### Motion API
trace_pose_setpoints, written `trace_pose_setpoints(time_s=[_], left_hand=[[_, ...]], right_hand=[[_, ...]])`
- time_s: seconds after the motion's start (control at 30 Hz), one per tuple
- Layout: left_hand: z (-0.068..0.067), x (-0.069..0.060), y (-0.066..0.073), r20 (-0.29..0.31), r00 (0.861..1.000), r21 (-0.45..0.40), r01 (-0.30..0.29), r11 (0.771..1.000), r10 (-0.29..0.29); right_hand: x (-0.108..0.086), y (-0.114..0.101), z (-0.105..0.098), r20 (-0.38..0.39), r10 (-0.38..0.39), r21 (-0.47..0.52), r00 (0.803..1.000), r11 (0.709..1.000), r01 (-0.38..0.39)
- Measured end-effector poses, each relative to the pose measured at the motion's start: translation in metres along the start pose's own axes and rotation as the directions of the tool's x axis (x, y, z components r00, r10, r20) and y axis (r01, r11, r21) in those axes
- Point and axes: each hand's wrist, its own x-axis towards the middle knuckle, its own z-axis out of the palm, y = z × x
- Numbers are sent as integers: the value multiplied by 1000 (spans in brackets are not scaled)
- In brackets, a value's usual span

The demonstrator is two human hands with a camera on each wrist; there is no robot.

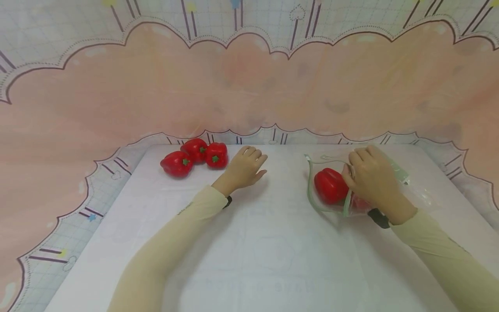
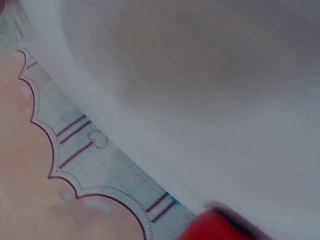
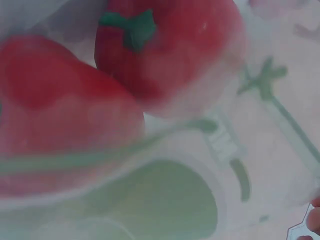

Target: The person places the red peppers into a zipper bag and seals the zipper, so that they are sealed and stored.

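My right hand (image 1: 374,180) grips the upper edge of a clear plastic zip bag (image 1: 346,203) with a green-rimmed mouth that gapes to the left. One red bell pepper (image 1: 330,186) sits just inside the mouth, and more red shows through the plastic under the hand. The right wrist view has two peppers (image 3: 165,55) behind the bag's film, with green print (image 3: 165,200) below them. My left hand (image 1: 243,169) hovers above the table with loosely bent fingers and nothing in them. Just to its left is a red bell pepper (image 1: 216,155) with a green stem.
Two more red bell peppers (image 1: 177,164) lie beside that one at the table's back left. Part of something red (image 2: 215,227) shows at the bottom of the left wrist view. A patterned cloth (image 1: 241,91) hangs behind the white table (image 1: 249,260).
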Motion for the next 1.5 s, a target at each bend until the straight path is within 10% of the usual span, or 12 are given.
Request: trace_pose_setpoints(time_s=[0.53,1.07,1.5], left_hand=[[1,-34,-44,-77,993,18,87,996,-85],[3,-56,-78,-83,988,25,136,990,-134],[11,-68,-96,34,977,-13,211,977,-211]], right_hand=[[-5,8,-8,123,-79,60,989,996,72],[-14,20,-6,44,-280,149,959,951,271],[-16,23,-5,49,-276,153,960,952,266]])
